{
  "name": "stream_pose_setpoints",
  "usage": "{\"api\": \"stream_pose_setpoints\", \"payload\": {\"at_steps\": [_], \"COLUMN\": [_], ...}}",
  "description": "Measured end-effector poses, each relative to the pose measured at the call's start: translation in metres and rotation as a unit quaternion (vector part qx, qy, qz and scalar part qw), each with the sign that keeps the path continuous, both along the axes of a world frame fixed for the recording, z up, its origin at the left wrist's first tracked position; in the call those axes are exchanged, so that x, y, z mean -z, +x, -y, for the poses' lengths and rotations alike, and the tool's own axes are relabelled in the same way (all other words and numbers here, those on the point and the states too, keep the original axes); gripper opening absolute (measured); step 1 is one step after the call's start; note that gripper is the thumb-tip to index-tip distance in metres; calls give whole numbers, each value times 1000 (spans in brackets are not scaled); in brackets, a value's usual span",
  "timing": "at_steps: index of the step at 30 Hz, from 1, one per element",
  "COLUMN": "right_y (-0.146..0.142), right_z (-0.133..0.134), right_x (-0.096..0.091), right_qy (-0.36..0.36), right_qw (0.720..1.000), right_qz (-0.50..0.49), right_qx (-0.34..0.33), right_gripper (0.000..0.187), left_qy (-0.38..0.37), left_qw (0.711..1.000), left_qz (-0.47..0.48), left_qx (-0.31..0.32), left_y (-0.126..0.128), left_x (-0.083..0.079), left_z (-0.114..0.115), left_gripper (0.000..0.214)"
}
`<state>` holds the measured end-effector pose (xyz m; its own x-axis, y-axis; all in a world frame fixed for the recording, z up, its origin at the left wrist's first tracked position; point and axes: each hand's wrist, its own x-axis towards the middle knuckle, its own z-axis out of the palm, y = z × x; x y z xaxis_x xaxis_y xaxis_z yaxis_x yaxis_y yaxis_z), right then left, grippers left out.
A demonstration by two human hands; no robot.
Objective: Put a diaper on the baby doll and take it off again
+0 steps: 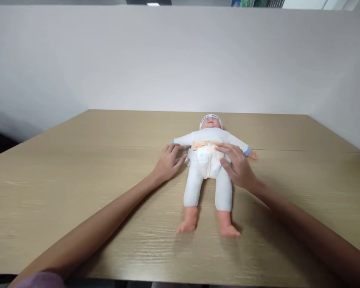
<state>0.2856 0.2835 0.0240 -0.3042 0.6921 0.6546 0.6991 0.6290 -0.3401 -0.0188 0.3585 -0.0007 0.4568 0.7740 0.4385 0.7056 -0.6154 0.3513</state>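
A baby doll (209, 144) in a white suit and cap lies on its back in the middle of the wooden table (78, 188), feet towards me. A white diaper (208, 162) with a coloured waistband is wrapped round its hips. My left hand (168, 163) rests at the doll's right hip, fingers stretched out and touching the diaper's side. My right hand (237, 165) lies on the other hip, fingers spread flat over the diaper's front edge. Neither hand grips anything.
A plain white partition wall (180, 60) rises behind the table's far edge. The table's near edge runs along the bottom of the view. A sleeve in purple shows at my left elbow (39, 280).
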Motion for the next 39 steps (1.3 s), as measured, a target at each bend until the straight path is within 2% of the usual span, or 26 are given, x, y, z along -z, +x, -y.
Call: {"api": "stream_pose_setpoints", "payload": {"at_steps": [3,7,9,11,16,20,24,27,29,35,39], "right_y": [-29,-63,-71,-73,-70,-70,-69,-68,-67,-66,-67], "right_z": [-11,-35,-44,-48,-44,-45,-46,-46,-47,-54,-57], "right_x": [-28,-51,-55,-57,-58,-54,-52,-52,-51,-44,-40], "right_qy": [-3,-128,-192,-228,-250,-241,-234,-229,-227,-223,-236], "right_qw": [997,978,962,952,947,950,954,956,956,957,956], "right_qz": [59,121,139,149,145,146,137,137,137,129,88], "right_qx": [49,113,137,142,138,133,125,124,123,135,153], "right_gripper": [28,25,25,26,30,28,28,30,29,30,27], "left_qy": [-37,-174,-237,-268,-324,-332,-329,-330,-329,-322,-284], "left_qw": [997,981,968,959,933,920,912,904,898,871,872], "left_qz": [-44,-4,24,48,144,203,243,269,289,362,390], "left_qx": [-57,-87,-81,-74,-59,-40,-9,22,42,86,82], "left_y": [-12,-8,-7,-8,-7,10,45,68,75,67,69], "left_x": [4,-6,-11,-16,-31,-49,-55,-51,-47,-33,-17], "left_z": [-2,-12,-18,-24,-28,-26,-24,-24,-25,-30,-28], "left_gripper": [40,34,34,33,34,37,38,33,33,37,40]}}
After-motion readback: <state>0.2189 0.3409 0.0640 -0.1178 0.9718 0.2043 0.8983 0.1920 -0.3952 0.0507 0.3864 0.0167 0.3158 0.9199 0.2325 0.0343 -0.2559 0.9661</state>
